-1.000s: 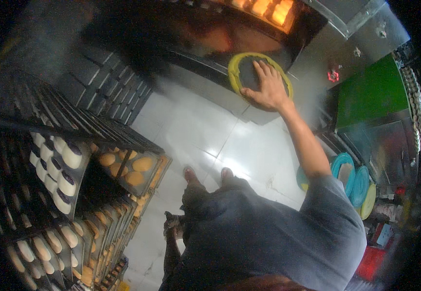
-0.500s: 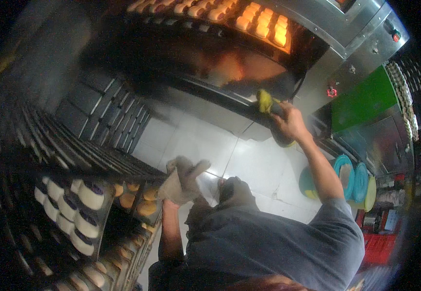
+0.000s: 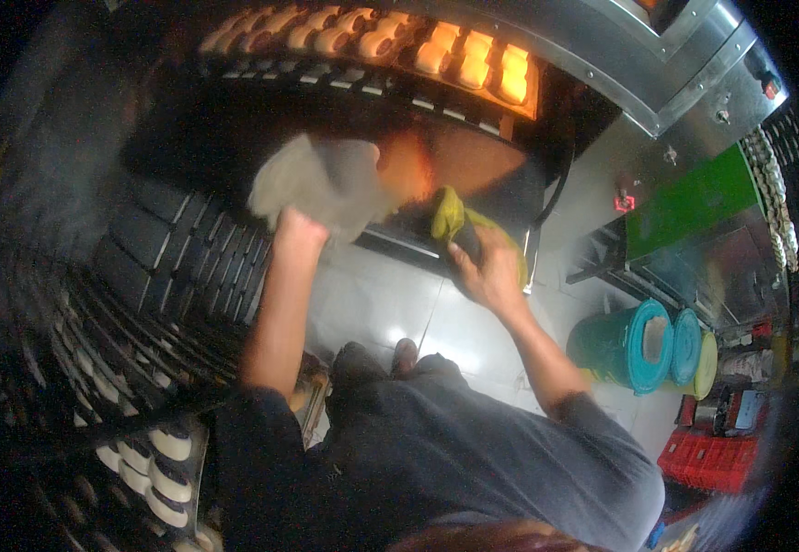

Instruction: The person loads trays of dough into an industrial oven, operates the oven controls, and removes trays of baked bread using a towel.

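My left hand [image 3: 321, 189] wears a thick greyish-beige oven mitt, stretched out in front of the open oven. It is blurred, so its fingers cannot be made out. A yellow and dark cloth [image 3: 452, 217] is gripped in my right hand [image 3: 494, 269], the fingers closed round its dark part. Both hands are over the near edge of the dark, glowing surface [image 3: 482, 170] below the oven mouth. Beyond them, inside the oven, trays of pale filled rolls [image 3: 381, 39] stand in a row. The rolls at the right glow orange.
A dark rack on the left holds a tray of white rolls with purple filling [image 3: 167, 480]. The steel oven front [image 3: 684, 87] has a red knob [image 3: 625, 200]. Turquoise bins [image 3: 649, 347] and a red crate [image 3: 707, 462] stand at the right. White tiles cover the floor [image 3: 381, 299].
My mitted left hand has moved forward from beside the rack to the oven. My right hand has come left and slightly nearer, still holding the cloth.
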Demonstrator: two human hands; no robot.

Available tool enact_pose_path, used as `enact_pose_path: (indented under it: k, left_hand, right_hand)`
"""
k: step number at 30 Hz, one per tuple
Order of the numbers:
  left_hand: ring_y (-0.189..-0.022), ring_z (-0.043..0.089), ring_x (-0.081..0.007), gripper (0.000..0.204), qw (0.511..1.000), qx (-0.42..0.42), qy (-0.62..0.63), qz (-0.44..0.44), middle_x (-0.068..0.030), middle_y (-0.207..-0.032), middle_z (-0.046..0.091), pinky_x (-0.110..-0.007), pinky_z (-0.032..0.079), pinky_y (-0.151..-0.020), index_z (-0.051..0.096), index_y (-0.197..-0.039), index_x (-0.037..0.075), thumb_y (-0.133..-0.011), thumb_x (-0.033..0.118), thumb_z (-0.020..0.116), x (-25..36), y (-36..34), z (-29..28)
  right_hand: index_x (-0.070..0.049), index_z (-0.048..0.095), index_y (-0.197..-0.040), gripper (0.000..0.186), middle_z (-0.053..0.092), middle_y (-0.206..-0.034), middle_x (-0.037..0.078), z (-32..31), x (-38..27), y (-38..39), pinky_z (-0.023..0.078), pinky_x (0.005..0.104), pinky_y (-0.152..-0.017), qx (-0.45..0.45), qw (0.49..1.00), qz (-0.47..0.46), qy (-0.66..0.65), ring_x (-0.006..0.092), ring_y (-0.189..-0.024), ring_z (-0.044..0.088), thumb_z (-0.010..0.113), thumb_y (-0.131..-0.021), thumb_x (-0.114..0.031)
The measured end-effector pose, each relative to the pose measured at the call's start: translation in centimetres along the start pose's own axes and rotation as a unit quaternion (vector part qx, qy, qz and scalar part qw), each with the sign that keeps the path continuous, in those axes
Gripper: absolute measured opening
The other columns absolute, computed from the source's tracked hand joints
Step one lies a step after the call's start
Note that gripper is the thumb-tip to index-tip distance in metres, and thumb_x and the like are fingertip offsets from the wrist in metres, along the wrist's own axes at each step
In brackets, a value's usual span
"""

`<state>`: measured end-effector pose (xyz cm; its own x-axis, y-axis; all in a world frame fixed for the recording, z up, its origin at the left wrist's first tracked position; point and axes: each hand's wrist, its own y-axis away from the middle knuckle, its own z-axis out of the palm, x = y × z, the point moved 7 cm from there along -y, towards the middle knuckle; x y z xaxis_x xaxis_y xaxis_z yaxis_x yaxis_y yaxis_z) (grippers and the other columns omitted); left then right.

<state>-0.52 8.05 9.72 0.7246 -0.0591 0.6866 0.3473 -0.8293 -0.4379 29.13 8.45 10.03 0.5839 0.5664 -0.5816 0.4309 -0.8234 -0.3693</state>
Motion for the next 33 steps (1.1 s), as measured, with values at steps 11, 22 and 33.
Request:
enact_pose_path:
  k: [11, 22, 33]
  left_hand:
    - [-0.084, 0.068, -0.022, 0.029, 0.988, -0.001, -0.148, 0.043, -0.0132, -0.089, 0.07, -0.034, 0.054, -0.074, 0.068, -0.095, 0.006, -0.079, 0.031, 0.069, 5.8, -21.4, 14.3]
    - [-0.083, 0.069, -0.0215, 0.029, 0.975, -0.041, -0.219, 0.018, -0.0132, -0.086, 0.071, -0.033, 0.054, -0.07, 0.069, -0.088, 0.006, -0.075, 0.032, 0.07, 8.0, -24.9, 15.3]
    - [-0.081, 0.071, -0.0211, 0.029, 0.967, -0.061, -0.245, -0.023, -0.0132, -0.083, 0.071, -0.032, 0.055, -0.067, 0.071, -0.082, 0.007, -0.071, 0.034, 0.072, 9.8, -22.2, 12.3]
  right_hand:
    - [0.0, 0.063, -0.113, 0.038, 0.065, -0.111, 0.022, -0.9, 3.3, 0.4, 0.048, 0.0403, -0.089, 0.019, 0.977, 0.179, -0.115, 0.0354, -0.103, 0.063, 0.066, -0.087, -0.028]
    - [0.005, 0.06, -0.109, 0.038, 0.067, -0.097, 0.009, -3.7, 5.6, -2.3, 0.051, 0.0303, -0.079, 0.177, 0.836, 0.322, -0.407, 0.017, -0.085, 0.062, 0.062, -0.095, -0.031]
    - [-0.008, 0.06, -0.117, 0.039, 0.067, -0.109, 0.009, 1.0, 11.9, -10.2, 0.051, 0.0436, -0.087, 0.265, 0.58, 0.353, -0.685, 0.0247, -0.094, 0.065, 0.05, -0.099, -0.041]
